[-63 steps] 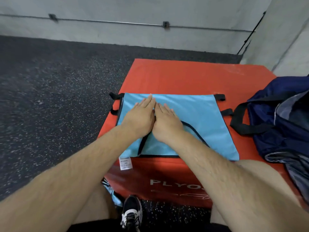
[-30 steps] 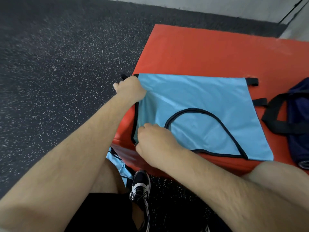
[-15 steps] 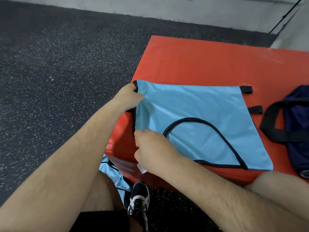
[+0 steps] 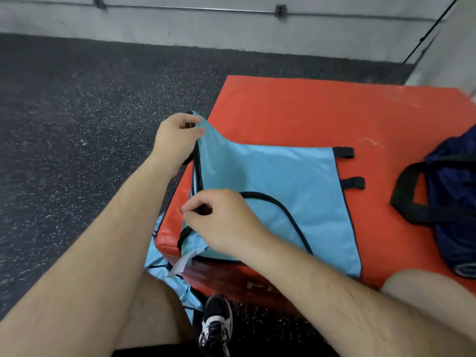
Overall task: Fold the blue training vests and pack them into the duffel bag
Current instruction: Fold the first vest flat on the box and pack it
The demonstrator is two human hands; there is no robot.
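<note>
A light blue training vest (image 4: 288,181) with black trim lies on the red plyo box (image 4: 296,112). My left hand (image 4: 175,137) pinches its far left corner and holds it raised off the box. My right hand (image 4: 224,220) pinches the near left edge, lifted as well, with a white label (image 4: 181,264) dangling below. The navy duffel bag (image 4: 450,197) sits at the right end of the box, partly cut off by the frame. More blue vest fabric (image 4: 170,271) lies on the floor beside my left leg.
Dark speckled rubber floor (image 4: 77,124) stretches to the left and behind the box. A grey wall with a thin pipe (image 4: 193,9) runs along the back. My black and white shoe (image 4: 216,323) stands in front of the box.
Both hands went from lying flat on the vest to pinching its left edge, and now they lift that edge off the box. The view has tilted up.
</note>
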